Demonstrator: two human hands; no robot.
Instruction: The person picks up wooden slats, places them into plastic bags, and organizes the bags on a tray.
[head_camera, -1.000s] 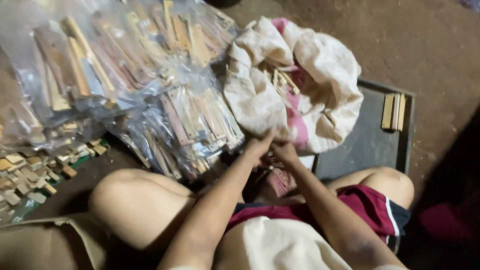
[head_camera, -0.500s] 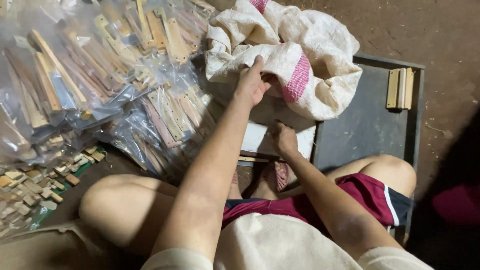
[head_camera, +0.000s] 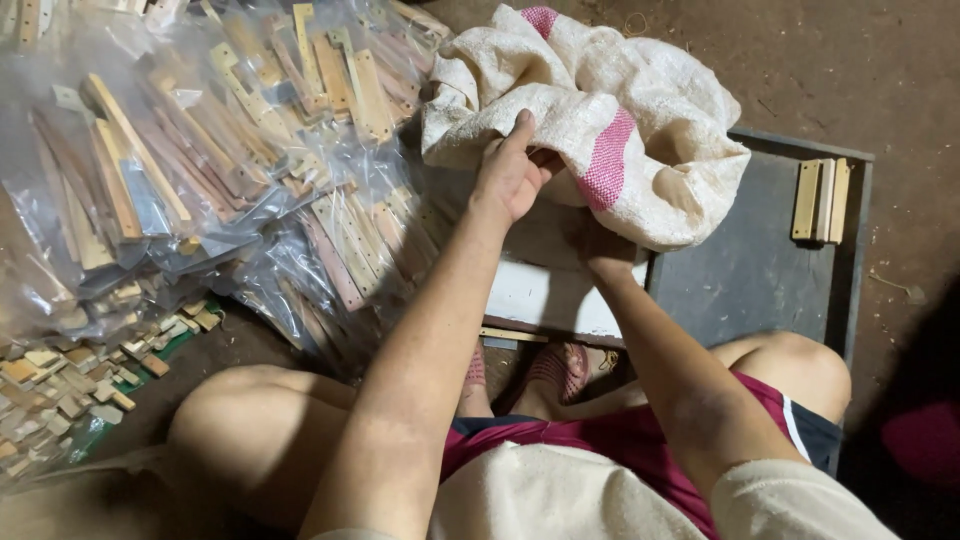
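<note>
A cream woven sack (head_camera: 620, 110) with a pink stripe lies crumpled in front of me, partly on a dark grey tray (head_camera: 745, 285). My left hand (head_camera: 510, 175) grips the sack's near edge and holds the mouth up. My right hand (head_camera: 600, 245) reaches under the sack's fold, so its fingers are hidden by the cloth. A thin wooden strip (head_camera: 512, 334) lies by a white board (head_camera: 545, 298) just below the sack, near my feet.
Clear plastic bags (head_camera: 220, 160) packed with wooden strips pile up on the left. Small wooden offcuts (head_camera: 70, 385) are scattered at the lower left. Three short wooden pieces (head_camera: 822, 200) rest on the tray's far right corner. Bare dirt floor lies beyond.
Both hands have left the spot near my feet. The left one rose and took hold of the sack's edge, the right one went under it. The sack's mouth is lifted.
</note>
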